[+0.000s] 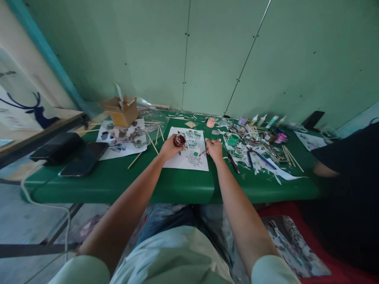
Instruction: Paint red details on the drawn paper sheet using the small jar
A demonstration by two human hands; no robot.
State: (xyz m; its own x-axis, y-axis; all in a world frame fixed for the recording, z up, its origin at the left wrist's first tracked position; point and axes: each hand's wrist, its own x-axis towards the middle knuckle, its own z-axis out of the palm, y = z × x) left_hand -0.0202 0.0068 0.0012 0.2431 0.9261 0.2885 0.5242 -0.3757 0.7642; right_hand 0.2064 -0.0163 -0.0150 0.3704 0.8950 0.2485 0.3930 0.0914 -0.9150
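Note:
A white sheet of paper (174, 162) with dark line drawings, some filled in green, lies on the green table before me. My left hand (169, 147) grips a small jar of dark red-brown paint (179, 140) over the sheet's left part. In my right hand (214, 148) is a thin paintbrush (203, 152), its tip slanting down to the left at the drawing near the sheet's right side. Whether the tip touches the paper is too small to tell.
Paper scraps (251, 157), pens and small bottles (261, 120) clutter the right side. To the left are a cardboard box (122, 111), a second sheet (137, 146), sticks (135, 161) and a dark phone-like slab (84, 159). A person in a dark top (352, 173) is at the far right.

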